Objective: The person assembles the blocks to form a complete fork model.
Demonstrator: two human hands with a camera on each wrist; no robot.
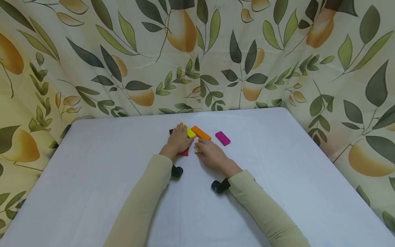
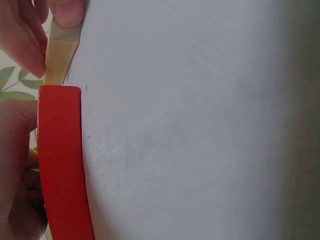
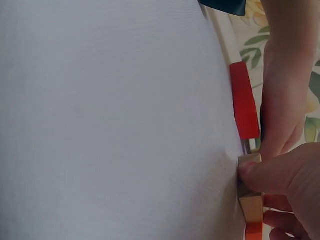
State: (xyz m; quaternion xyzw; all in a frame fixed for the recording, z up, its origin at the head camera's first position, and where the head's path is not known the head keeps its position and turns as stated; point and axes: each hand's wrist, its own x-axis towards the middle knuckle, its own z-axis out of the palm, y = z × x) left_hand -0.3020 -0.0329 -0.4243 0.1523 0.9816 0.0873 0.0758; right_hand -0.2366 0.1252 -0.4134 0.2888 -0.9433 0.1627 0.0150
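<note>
My right hand pinches a natural-wood block between thumb and fingers, low over the white cloth. Just left of it, my left hand rests over a cluster of blocks with its fingers stretched forward and its thumb spread. Under or beside that hand are a yellow block, a red block on the near side and a dark block, mostly covered. In the left wrist view, the wood block's end stands close to the red block's end; whether they touch I cannot tell.
An orange block lies beyond my right hand, with a magenta block to its right. Both stand on the white-covered table. A leaf-and-fruit patterned curtain hangs behind it. Black wrist cameras sit at both cuffs.
</note>
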